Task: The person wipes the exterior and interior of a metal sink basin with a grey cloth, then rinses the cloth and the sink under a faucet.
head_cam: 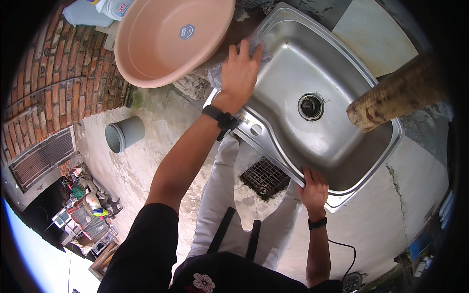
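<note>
A stainless steel sink [293,69] with a round drain hole [310,106] lies in front of me. My left hand [240,71] presses a grey cloth [216,75] on the sink's left rim, fingers bent over it; part of the cloth shows past the fingertips. At the near right edge of the sink, my right hand [314,190] grips the rim, its fingertips on the top face and the thumb hidden. Both wrists wear black bands. A large pink plastic basin [161,47] stands just left of my left hand.
A mottled pole [395,93] juts over the sink's right side. On the ground are a grey bucket [126,133] and a drain grate [264,178] near my legs. Plastic bottles [113,8] stand behind the basin. A thin black cable [354,252] hangs by my right arm.
</note>
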`<control>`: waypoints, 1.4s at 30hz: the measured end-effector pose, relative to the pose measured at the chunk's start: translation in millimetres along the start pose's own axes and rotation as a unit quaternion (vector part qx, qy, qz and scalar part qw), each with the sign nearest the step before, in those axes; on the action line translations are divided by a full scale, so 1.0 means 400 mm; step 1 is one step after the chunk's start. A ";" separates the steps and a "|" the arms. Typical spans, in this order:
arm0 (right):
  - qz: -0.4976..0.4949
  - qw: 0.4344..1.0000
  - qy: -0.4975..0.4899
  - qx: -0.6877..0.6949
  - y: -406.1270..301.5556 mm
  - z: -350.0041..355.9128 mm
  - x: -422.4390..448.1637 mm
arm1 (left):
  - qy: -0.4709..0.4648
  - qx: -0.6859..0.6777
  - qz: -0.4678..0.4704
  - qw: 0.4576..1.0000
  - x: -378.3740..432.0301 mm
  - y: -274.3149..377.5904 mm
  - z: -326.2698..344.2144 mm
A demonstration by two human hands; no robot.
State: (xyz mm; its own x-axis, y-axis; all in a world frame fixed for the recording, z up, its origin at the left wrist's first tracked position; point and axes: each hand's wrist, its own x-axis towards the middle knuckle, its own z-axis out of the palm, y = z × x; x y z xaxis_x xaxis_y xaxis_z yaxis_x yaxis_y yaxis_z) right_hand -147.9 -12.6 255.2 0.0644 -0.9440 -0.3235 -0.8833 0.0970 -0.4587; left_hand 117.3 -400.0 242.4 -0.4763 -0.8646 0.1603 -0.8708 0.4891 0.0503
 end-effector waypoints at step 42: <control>-0.023 0.997 0.026 0.067 -0.040 -0.016 0.026 | 0.108 -0.106 -0.026 0.988 0.379 0.152 0.180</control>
State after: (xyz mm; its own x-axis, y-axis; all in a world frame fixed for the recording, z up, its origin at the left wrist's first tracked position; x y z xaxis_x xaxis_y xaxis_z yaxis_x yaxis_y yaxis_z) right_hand -136.0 -25.9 264.6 0.0772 -0.9631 -0.2578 -0.8096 0.0903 -0.5800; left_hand -16.5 -509.7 198.7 -0.3741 -0.8558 0.3573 -0.8374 0.4772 0.2664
